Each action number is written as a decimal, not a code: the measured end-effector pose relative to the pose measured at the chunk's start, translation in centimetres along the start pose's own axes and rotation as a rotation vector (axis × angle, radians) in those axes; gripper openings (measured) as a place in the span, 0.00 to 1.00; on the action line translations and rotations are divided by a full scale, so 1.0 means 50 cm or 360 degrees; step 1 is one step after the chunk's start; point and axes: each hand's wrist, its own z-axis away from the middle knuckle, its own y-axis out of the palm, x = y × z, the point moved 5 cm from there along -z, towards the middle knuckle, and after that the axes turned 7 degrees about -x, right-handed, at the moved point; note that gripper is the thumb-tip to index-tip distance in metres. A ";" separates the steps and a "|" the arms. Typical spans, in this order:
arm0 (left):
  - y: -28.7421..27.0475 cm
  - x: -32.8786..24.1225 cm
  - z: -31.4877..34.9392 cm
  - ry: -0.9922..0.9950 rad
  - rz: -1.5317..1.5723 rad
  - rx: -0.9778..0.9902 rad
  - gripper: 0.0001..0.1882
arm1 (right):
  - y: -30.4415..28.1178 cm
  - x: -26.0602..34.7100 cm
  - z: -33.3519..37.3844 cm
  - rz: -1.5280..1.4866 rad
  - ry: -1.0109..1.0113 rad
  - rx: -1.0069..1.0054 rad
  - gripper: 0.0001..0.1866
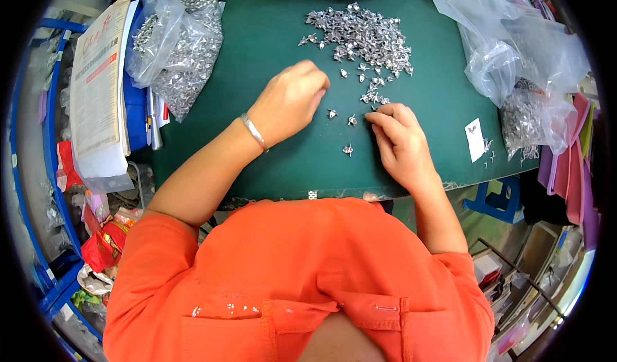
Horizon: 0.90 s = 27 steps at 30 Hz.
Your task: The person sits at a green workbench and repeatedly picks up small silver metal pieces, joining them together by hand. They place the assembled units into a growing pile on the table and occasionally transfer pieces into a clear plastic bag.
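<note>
Metal pieces (pixel 366 35) | 2 hands (pixel 290 98) curled, can't tell if grasping | printed sheet (pixel 96 82), left

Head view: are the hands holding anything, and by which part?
Cannot tell: the left hand hides most fingertips; the right hand is beside small metal pieces, grip unclear.

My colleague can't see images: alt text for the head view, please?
A person's left hand and right hand are near small silvery pieces, heaped and scattered on a green table; plastic bags lie at both sides.
</note>
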 end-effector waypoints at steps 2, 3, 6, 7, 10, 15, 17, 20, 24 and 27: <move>0.002 -0.018 0.015 0.0009 0.0089 0.0117 0.05 | 0.001 0.000 0.012 0.0004 0.0040 -0.0065 0.10; -0.001 -0.024 0.021 -0.0053 0.0115 0.0089 0.05 | 0.007 0.006 0.011 -0.0004 0.0020 -0.0100 0.10; -0.005 -0.041 0.032 -0.0172 0.0158 0.0006 0.06 | 0.039 0.027 -0.008 0.0026 -0.0109 -0.0173 0.09; -0.004 -0.049 0.032 -0.0166 0.0152 -0.0017 0.06 | 0.043 0.025 -0.004 -0.0005 -0.0110 -0.0158 0.09; -0.006 -0.069 0.028 0.0030 0.0077 -0.0030 0.08 | 0.045 0.017 0.004 -0.0184 -0.0012 -0.0195 0.06; -0.004 -0.084 0.050 0.0052 0.0161 0.0000 0.10 | 0.005 -0.002 0.044 -0.0312 0.0338 -0.0079 0.05; 0.012 -0.100 0.056 0.0085 0.0238 0.0067 0.10 | -0.006 -0.008 0.058 -0.0228 0.0346 -0.0153 0.04; 0.027 -0.112 0.061 0.0024 0.0324 0.0123 0.10 | -0.030 -0.015 0.066 -0.0155 0.0384 -0.0307 0.05; 0.019 -0.104 0.060 -0.0172 0.0356 0.0083 0.12 | -0.022 -0.007 0.079 -0.0149 0.0300 -0.0394 0.06; 0.011 -0.107 0.066 -0.0261 0.0362 0.0054 0.12 | 0.004 0.022 0.075 0.0094 0.0089 -0.0328 0.08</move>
